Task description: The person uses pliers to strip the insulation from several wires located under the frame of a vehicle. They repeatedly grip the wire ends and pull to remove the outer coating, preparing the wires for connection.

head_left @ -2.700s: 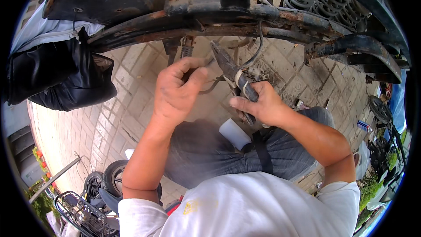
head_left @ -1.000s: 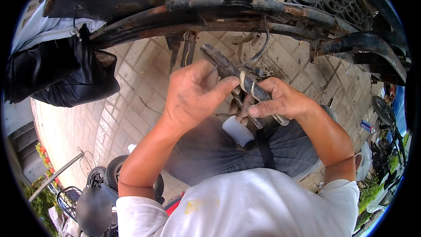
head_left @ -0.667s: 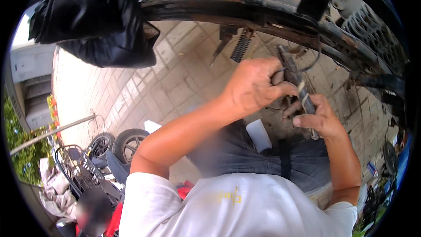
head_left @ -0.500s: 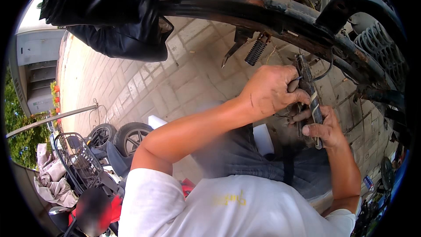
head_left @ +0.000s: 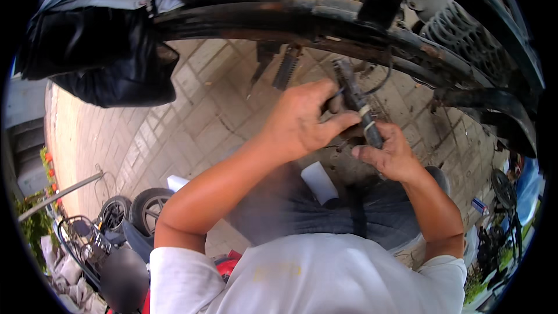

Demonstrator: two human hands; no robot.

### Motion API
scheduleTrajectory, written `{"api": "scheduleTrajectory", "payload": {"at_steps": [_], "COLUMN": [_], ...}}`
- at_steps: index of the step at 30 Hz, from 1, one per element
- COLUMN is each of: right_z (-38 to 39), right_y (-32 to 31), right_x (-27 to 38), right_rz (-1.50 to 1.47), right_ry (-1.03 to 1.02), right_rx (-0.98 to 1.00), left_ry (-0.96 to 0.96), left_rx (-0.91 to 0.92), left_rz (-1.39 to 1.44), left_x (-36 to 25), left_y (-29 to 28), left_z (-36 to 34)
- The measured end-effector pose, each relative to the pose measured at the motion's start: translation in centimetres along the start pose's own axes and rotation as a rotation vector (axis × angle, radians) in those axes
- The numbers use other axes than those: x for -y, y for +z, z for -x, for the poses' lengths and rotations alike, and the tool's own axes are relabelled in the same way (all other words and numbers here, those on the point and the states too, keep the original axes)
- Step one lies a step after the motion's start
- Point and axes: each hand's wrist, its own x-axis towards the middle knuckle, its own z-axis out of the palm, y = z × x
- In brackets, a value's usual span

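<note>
A dark, worn bar-like part [head_left: 350, 81] with a pale band [head_left: 365, 110] around it stands tilted in front of me, below the vehicle frame. My left hand [head_left: 305, 117] is closed at its left side, the thumb laid against the bar near the band and the other fingers bent, partly hidden. My right hand [head_left: 395, 154] grips the bar's lower end between thumb and fingers. A thin black cable [head_left: 383, 81] loops from the bar's right side up toward the frame. The bar's exact kind is unclear.
A dark metal frame rail [head_left: 244, 23] crosses above, with a small black spring [head_left: 286, 67] hanging below. Black folded covering [head_left: 116, 64] hangs at the upper left. A large coil spring [head_left: 456, 35] sits upper right. Wheels [head_left: 148, 212] lie lower left; paving [head_left: 192, 110] spreads beneath.
The whole view has swung to the right, so the frame, hands and bar sit further left. Both hands stay on the bar; the right fingers have shifted slightly at its lower end.
</note>
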Motion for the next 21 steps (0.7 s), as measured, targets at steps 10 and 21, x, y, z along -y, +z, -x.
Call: {"api": "scheduleTrajectory", "payload": {"at_steps": [10,21], "right_z": [0.6,0.5], "right_y": [-0.7,-0.4], "right_x": [0.2,-1.2], "right_rz": [-0.01,0.107], "right_ry": [-0.07,-0.292], "right_rx": [0.118,0.035], "left_ry": [-0.125,-0.026], "left_rx": [0.115,0.103], "left_rz": [-0.044,-0.031], "left_x": [-1.5,-1.4], "left_y": [-0.7,-0.5], "left_z": [-0.2,0.1]}}
